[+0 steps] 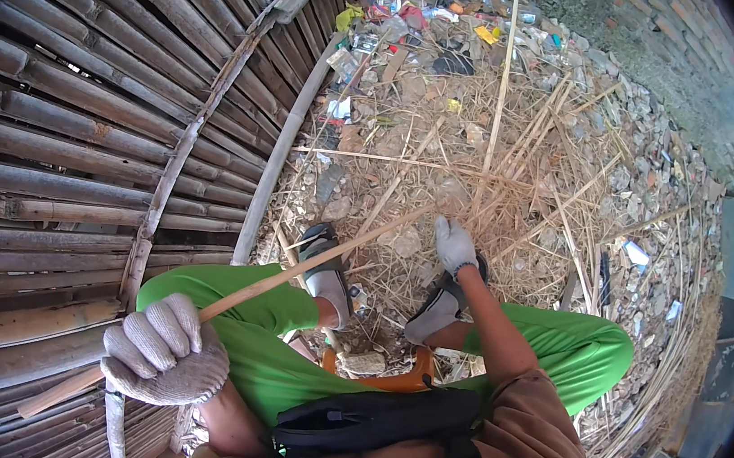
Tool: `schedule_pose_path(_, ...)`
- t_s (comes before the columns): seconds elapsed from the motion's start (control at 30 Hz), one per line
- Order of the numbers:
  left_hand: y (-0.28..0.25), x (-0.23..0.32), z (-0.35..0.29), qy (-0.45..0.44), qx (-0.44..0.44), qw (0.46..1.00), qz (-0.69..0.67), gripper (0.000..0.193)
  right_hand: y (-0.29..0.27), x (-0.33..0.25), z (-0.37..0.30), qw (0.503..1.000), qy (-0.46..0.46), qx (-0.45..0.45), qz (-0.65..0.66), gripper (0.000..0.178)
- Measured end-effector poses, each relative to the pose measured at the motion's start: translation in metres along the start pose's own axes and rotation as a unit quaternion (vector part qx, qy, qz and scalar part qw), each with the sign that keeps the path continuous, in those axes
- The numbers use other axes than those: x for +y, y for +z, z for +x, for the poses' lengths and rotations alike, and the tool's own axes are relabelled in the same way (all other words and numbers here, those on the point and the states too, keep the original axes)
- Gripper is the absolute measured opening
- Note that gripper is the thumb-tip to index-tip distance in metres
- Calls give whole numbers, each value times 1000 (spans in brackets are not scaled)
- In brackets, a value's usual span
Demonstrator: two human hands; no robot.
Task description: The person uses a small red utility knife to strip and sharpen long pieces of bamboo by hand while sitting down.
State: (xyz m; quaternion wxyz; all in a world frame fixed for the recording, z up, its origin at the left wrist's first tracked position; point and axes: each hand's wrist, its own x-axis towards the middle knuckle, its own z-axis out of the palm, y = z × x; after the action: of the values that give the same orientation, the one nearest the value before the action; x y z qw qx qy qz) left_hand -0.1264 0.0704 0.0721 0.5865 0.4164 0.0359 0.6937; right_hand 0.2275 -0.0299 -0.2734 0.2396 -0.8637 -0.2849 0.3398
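A long, pale bamboo strip (318,264) slants across my lap from the lower left up toward the middle. My left hand (167,353), in a whitish knit glove, is closed around it near its lower end, and a short piece sticks out behind the fist. By the strip's far end is my right hand (454,246), also gloved, above my right foot. Its fingers are curled together; whatever they may hold is hidden. Thin shavings (505,213) and several loose bamboo strips (501,90) lie on the ground just beyond it.
A bamboo slat wall (79,133) rises close on my left. Litter (409,17) and rubble cover the far ground, below a brick wall (695,49). Long thin strips (651,397) are piled at the right. I sit low on an orange seat (395,381).
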Motion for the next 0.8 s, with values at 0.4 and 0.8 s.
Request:
schedule_pose_path(0.4,-6,14,-18,-42,-152,987,-17,47,-77,-229,-238,926,-313,-211,-7,57)
schedule_pose_path(0.8,-2,21,-25,-77,-201,974,-76,44,-90,-233,-268,905,-379,-192,-3,58)
